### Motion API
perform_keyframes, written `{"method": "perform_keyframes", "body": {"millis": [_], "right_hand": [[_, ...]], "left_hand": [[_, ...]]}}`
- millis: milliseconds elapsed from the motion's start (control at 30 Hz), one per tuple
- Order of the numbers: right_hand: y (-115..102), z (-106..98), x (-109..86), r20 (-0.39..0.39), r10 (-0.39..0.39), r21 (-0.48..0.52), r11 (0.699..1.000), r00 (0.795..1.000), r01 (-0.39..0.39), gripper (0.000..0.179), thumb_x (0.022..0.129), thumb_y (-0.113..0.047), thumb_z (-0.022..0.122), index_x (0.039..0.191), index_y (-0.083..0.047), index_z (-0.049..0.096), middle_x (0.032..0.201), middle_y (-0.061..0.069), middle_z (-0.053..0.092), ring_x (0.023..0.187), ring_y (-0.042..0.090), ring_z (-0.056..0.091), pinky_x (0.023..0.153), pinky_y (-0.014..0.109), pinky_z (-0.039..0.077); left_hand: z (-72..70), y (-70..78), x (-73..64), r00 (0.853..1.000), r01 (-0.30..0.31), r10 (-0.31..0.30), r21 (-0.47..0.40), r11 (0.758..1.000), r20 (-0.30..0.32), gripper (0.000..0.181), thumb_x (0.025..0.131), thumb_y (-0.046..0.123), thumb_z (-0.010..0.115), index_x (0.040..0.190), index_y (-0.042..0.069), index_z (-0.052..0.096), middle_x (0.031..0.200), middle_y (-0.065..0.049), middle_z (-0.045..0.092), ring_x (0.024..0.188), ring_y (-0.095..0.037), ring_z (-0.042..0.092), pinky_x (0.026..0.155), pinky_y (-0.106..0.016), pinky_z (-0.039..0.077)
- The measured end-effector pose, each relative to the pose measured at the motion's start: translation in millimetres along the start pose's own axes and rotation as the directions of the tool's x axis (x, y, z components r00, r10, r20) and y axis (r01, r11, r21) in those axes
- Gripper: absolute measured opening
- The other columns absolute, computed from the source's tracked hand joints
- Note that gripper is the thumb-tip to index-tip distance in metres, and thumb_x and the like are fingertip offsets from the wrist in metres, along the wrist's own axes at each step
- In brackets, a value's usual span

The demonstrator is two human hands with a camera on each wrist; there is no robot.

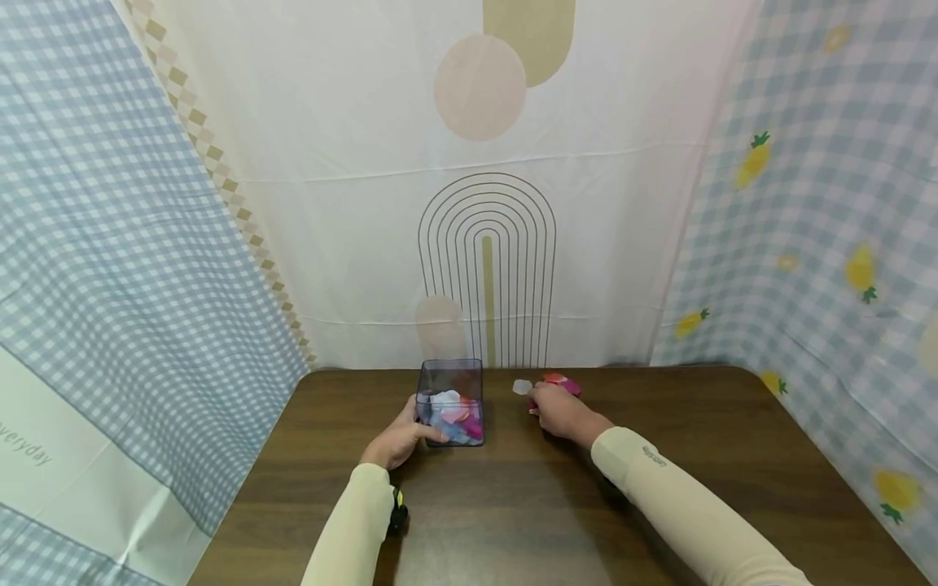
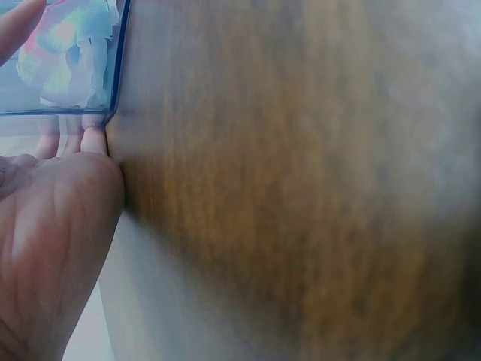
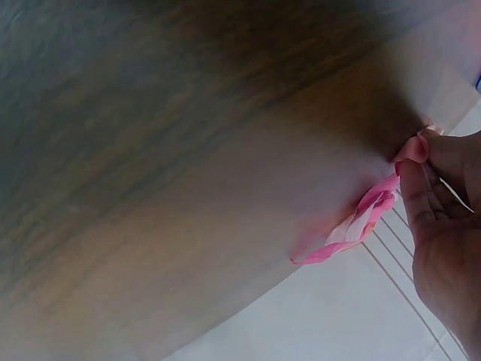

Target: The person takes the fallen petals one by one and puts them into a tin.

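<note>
My left hand grips the left side of a clear plastic box, its thumb across the near end and its fingers along the outer wall. Through the box show artificial petals in white, pale blue, pink and magenta. In the left wrist view, the palm lies beside the box's dark edge. To the right of the box, my right hand pinches a pink petal low over the table. More magenta and red petals lie beside that hand, partly hidden by it, and a white petal lies just left of its fingertips.
The brown wooden table ends at a white patterned curtain right behind the box and petals. Checked curtains hang along the left and right sides. A dark band with a yellow strip is on the left wrist.
</note>
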State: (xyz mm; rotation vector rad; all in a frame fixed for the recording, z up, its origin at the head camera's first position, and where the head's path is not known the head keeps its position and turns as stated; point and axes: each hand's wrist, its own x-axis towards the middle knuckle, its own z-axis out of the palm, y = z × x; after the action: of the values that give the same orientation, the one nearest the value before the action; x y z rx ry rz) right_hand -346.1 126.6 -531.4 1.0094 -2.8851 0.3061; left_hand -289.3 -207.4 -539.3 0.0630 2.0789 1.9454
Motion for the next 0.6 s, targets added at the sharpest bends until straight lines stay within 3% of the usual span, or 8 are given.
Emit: {"method": "perform_keyframes", "body": {"millis": [367, 600], "right_hand": [[0.7, -2.4, 0.1, -0.056, 0.024, 0.071, 0.997, 0.998, -0.020, 0.014, 0.097, -0.002, 0.072, 0.086, -0.006, 0.064, 0.081, 0.002, 0.060, 0.075, 0.013, 0.054, 0.069, 0.033, 0.051], [2.3, 2.9, -3.0, -0.041, 0.097, 0.158, 0.983, 0.994, -0.090, 0.013, 0.099, -0.005, 0.071, 0.087, -0.009, 0.066, 0.083, 0.001, 0.065, 0.078, 0.012, 0.058, 0.073, 0.034, 0.053]], "left_hand": [[0.3, 1.1, 3.1, 1.000, 0.002, -0.002, -0.009, 1.000, -0.007, 0.104, 0.077, -0.003, 0.085, 0.160, 0.009, 0.023, 0.157, -0.019, 0.044, 0.151, -0.035, 0.035, 0.134, -0.061, 0.010], [-1.2, -2.0, 3.0, 1.000, 0.005, -0.005, -0.006, 1.000, -0.003, 0.106, 0.076, -0.003, 0.085, 0.160, 0.008, 0.022, 0.157, -0.018, 0.044, 0.151, -0.034, 0.035, 0.134, -0.061, 0.010]]}}
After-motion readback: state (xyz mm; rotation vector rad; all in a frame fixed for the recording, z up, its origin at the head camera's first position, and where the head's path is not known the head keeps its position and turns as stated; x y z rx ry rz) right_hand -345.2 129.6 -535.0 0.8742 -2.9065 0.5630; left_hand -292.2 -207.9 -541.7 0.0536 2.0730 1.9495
